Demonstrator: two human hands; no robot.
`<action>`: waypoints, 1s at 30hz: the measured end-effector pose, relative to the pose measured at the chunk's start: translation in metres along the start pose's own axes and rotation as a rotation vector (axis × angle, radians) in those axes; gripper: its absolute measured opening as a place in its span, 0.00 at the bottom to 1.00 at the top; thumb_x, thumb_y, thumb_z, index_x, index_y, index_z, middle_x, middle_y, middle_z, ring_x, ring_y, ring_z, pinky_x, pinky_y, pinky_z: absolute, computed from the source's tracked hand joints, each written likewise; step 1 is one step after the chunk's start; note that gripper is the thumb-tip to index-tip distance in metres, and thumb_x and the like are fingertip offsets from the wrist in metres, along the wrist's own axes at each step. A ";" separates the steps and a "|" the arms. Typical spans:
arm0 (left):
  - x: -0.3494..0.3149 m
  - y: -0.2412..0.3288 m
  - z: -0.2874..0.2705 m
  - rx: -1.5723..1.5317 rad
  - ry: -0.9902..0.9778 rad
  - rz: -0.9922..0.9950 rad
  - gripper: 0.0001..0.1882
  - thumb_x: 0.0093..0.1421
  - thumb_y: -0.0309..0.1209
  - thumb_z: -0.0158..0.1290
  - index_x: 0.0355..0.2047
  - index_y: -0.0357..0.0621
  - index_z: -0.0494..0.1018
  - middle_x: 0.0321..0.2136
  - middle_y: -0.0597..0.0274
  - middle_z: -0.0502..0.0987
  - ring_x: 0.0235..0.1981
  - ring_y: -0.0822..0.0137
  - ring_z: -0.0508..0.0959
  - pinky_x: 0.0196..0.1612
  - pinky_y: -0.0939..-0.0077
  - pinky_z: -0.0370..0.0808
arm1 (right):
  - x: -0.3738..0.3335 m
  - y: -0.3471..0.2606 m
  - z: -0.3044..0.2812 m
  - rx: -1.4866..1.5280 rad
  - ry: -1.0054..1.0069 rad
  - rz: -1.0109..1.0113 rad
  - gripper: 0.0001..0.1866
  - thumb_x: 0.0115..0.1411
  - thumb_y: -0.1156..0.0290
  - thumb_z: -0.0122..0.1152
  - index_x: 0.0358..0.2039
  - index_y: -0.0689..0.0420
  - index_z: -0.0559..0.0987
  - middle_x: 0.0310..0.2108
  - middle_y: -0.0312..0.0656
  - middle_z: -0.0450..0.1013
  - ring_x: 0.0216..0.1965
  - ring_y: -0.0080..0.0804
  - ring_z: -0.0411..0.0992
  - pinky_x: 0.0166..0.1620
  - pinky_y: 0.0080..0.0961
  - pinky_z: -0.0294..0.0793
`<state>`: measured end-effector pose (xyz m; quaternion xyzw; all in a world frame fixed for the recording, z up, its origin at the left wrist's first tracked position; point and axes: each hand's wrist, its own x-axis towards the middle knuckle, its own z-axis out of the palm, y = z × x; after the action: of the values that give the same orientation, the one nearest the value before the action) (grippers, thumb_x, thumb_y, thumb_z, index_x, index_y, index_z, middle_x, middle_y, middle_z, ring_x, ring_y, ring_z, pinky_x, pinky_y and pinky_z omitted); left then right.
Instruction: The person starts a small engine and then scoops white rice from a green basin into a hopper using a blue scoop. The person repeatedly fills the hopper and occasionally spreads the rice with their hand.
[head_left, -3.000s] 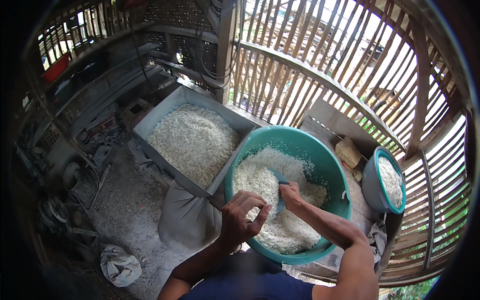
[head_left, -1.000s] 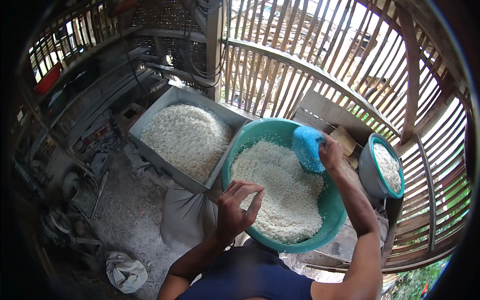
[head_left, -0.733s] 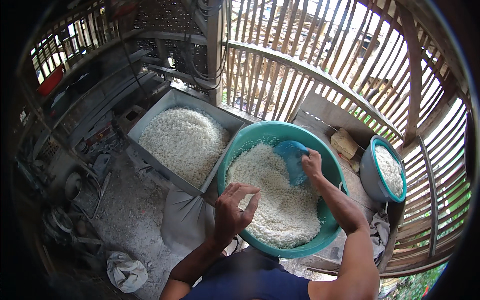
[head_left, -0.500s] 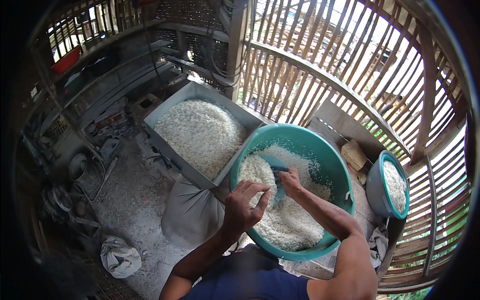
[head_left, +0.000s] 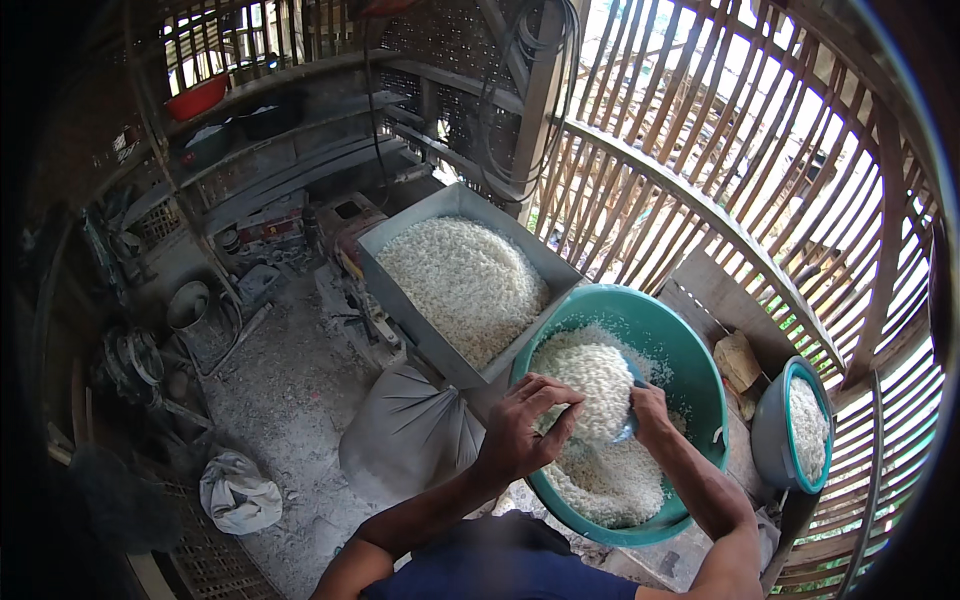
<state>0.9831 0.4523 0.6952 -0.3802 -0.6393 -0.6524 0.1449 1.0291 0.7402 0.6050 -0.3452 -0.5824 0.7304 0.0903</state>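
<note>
My right hand grips a blue plastic scoop heaped with white rice grains. The heap is slightly smeared by motion. The scoop is over a large green tub, above more loose rice. Just left of the heap is my left hand, its fingers curved and its thumb apart, holding nothing I can see. Whether its fingertips touch the grains is hard to tell. Much of the scoop's body is hidden by the rice and my right hand.
A grey metal hopper full of rice adjoins the tub's left side. Below it stands a stuffed grey sack. To the right is a grey bucket of rice with a teal rim. A slatted wall bounds the far right.
My right hand has lifted the scoop, now heaped with rice, out of the rice in the tub. My left hand stays beside it. The whole view has shifted.
</note>
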 end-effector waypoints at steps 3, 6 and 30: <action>0.004 -0.001 -0.010 0.009 0.062 -0.015 0.05 0.58 0.21 0.63 0.36 0.39 0.80 0.34 0.56 0.83 0.40 0.59 0.83 0.47 0.65 0.78 | -0.006 -0.027 -0.008 0.035 0.060 0.013 0.13 0.61 0.80 0.57 0.45 0.68 0.82 0.36 0.46 0.81 0.33 0.36 0.82 0.38 0.36 0.84; 0.008 -0.002 -0.018 0.015 0.144 -0.035 0.05 0.59 0.22 0.63 0.36 0.40 0.80 0.35 0.57 0.83 0.40 0.60 0.83 0.47 0.66 0.77 | -0.009 -0.068 -0.003 0.130 -0.013 -0.013 0.14 0.63 0.78 0.56 0.47 0.70 0.80 0.38 0.50 0.81 0.34 0.41 0.83 0.39 0.39 0.85; -0.015 -0.007 -0.061 -0.001 0.194 -0.080 0.05 0.58 0.26 0.63 0.36 0.44 0.80 0.35 0.59 0.82 0.40 0.56 0.82 0.45 0.62 0.78 | -0.015 -0.213 0.272 -0.916 0.029 -1.550 0.25 0.60 0.79 0.54 0.58 0.49 0.80 0.47 0.48 0.82 0.40 0.46 0.83 0.46 0.39 0.82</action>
<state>0.9692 0.3909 0.6865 -0.2895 -0.6367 -0.6917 0.1796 0.8167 0.5827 0.8278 0.1330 -0.8847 0.1562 0.4186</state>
